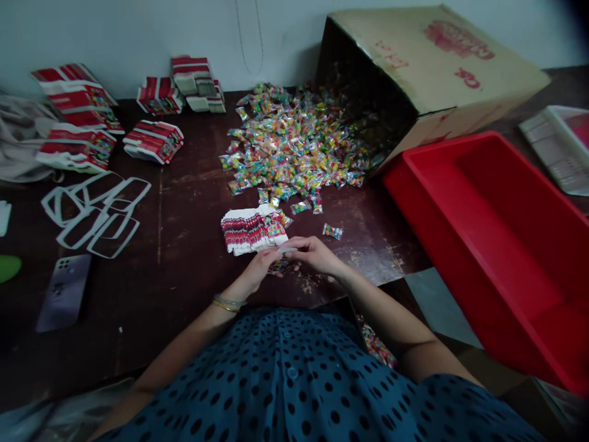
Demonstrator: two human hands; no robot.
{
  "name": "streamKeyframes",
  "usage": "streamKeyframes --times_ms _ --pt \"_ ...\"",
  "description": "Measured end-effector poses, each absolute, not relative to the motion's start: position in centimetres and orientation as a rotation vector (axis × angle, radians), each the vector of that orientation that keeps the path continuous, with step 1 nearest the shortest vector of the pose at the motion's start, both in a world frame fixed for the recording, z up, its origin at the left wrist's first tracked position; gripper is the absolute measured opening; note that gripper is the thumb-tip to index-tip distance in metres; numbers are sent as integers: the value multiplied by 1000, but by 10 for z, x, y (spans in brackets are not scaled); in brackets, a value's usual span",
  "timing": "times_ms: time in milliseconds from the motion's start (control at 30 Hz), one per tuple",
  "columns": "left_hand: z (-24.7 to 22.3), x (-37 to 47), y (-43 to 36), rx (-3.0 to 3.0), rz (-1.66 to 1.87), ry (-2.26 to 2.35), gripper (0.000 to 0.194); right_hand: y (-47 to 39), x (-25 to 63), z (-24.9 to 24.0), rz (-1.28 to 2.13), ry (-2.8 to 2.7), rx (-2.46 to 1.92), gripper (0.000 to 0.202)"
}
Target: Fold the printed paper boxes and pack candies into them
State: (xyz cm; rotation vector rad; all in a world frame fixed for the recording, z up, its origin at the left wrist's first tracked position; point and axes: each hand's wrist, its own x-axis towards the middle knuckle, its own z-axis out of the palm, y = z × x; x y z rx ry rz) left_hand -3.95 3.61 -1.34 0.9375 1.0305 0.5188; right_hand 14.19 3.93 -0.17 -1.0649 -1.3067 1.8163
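Both hands meet near the table's front edge, around a small printed box (278, 265) with a white flap on top. My left hand (260, 268) grips its left side, fingers closed. My right hand (313, 253) pinches the white flap from the right. Just behind them lies a fanned row of flat red and white boxes (248, 231). Beyond that row spreads a large pile of wrapped colourful candies (289, 144), spilling from a cardboard box (442, 55). One loose candy packet (332, 231) rests to the right of the row. The box's underside is hidden.
On the right stands a red plastic tub (497, 245). Stacks of red cartons (78, 147) line the back left, with white loops (96, 212) and a phone (64, 293) nearer. A green object (9, 268) sits at the left edge.
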Motion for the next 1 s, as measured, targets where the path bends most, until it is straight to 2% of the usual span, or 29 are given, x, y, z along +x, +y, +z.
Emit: streamKeyframes --times_ms 100,233,367,500,667,733,900,933,1000 --pt "-17 -41 33 1041 601 1001 35 43 141 2 1708 -1419 -1104 39" --pt "-17 -44 34 911 651 995 36 38 137 8 1501 -1630 -1026 28" --pt "-12 -48 39 860 629 1019 35 33 137 12 1329 -1699 -1017 27" --pt "-8 -53 39 871 587 834 42 35 137 6 1204 -1687 -1086 24" --pt "-10 -51 26 813 476 829 48 23 138 -4 1088 -1825 -1018 32" --pt "-9 -47 20 780 397 781 48 14 157 1 1153 -1830 -1060 31" --pt "-10 -51 17 909 325 835 44 6 229 29 1811 -2229 -1038 30" --pt "-12 -56 19 916 355 894 41 9 233 31 1808 -2294 -1059 30" --pt "-18 -65 23 892 420 996 37 21 221 23 1521 -2358 -1132 31"
